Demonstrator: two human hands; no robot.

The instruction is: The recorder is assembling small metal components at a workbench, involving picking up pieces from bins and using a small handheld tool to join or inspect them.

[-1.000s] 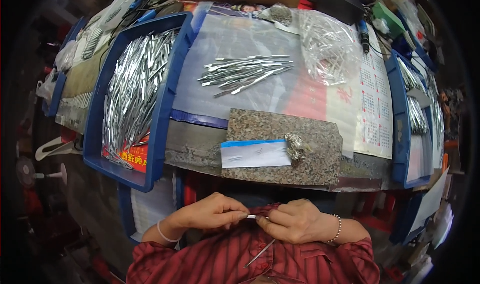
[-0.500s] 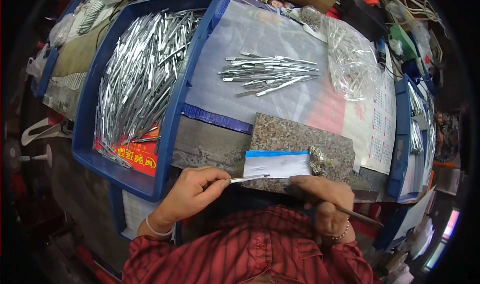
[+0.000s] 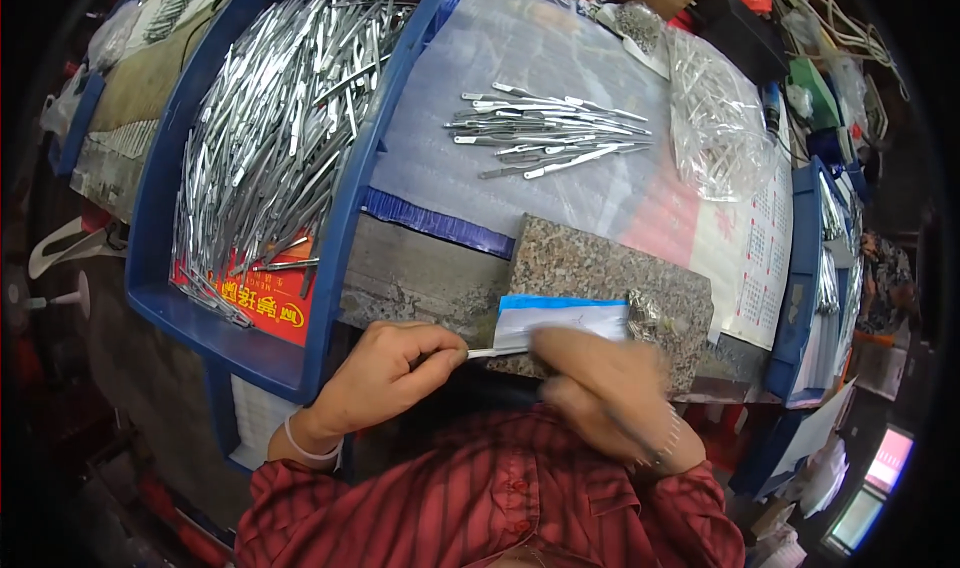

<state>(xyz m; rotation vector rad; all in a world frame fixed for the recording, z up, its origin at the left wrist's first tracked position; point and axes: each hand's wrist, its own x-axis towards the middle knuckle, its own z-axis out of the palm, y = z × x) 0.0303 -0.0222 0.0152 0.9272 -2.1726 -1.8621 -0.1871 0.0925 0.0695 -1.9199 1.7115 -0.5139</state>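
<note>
My left hand (image 3: pixel 400 368) pinches a thin silver metal strip (image 3: pixel 482 353) between thumb and fingers, its free end pointing right toward the granite block. My right hand (image 3: pixel 600 373) is smeared by motion at the block's near edge. A thin dark rod (image 3: pixel 630 430) shows blurred along it, running toward the wrist. The right fingers hide the strip's far end. Beneath them lies a white paper pad (image 3: pixel 555 315) with a blue edge, on the speckled granite block (image 3: pixel 590 253). A small heap of tiny metal parts (image 3: pixel 648 318) sits beside the pad.
At the left stands a blue tray (image 3: pixel 345 268) full of silver strips (image 3: pixel 290 98). More strips (image 3: pixel 550 128) lie in a loose pile on the plastic-covered table. Behind the block's right side rests a clear bag of parts (image 3: pixel 715 118). Another blue tray (image 3: pixel 800 298) stands far right.
My right hand has moved left, toward my left hand, and now covers the strip's far end. The view has shifted slightly. My left hand keeps its pinch on the strip.
</note>
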